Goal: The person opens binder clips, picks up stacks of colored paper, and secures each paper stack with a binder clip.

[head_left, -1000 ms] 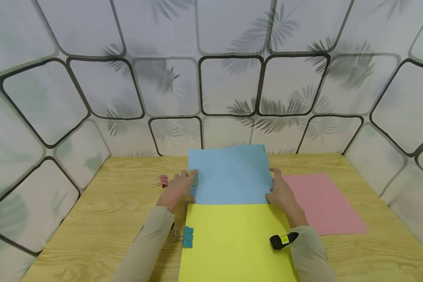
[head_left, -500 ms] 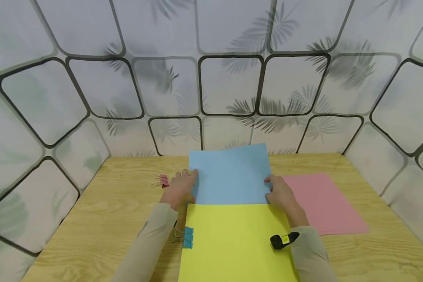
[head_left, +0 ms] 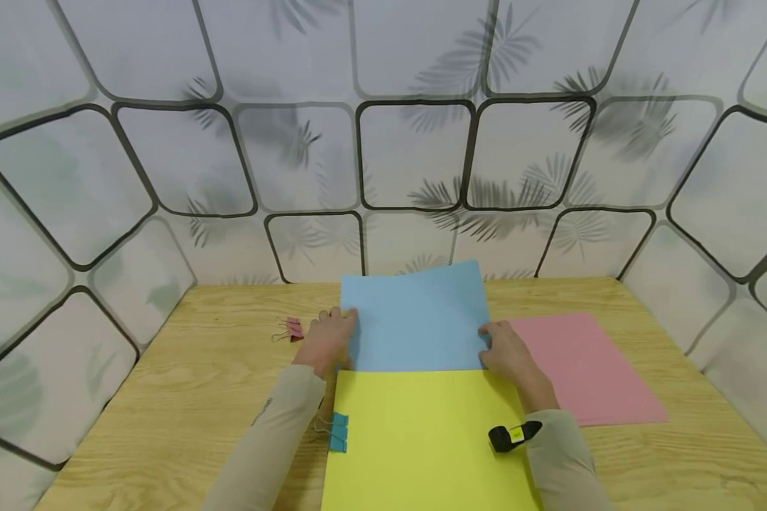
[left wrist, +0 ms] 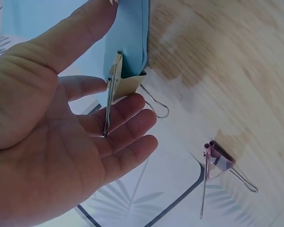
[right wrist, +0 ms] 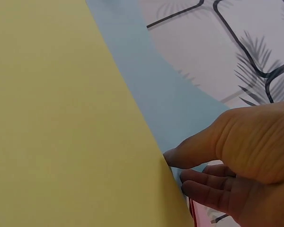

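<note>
Blue paper (head_left: 415, 319) stands raised behind a yellow sheet (head_left: 415, 440), its top edge bowed. At its left edge, my left hand (head_left: 328, 342) has its fingers loosely extended. In the left wrist view, the thumb reaches onto the blue paper (left wrist: 130, 33), and the fingers lie against a yellow binder clip (left wrist: 128, 85) on the paper's edge, one wire handle crossing them. My right hand (head_left: 508, 351) pinches the blue paper's right edge between thumb and fingers. In the right wrist view, the thumb (right wrist: 194, 149) is right where blue meets yellow.
A teal binder clip (head_left: 338, 433) grips the yellow sheet's left edge. Off to the left lies a pink binder clip (head_left: 292, 328). Pink paper (head_left: 588, 369) lies to the right on the wooden table (head_left: 185, 397). A patterned wall (head_left: 415, 156) rises behind.
My right index finger has slid down and inward along the blue paper's right edge. The blue paper's top edge bows more. My left hand stays nearly where it was.
</note>
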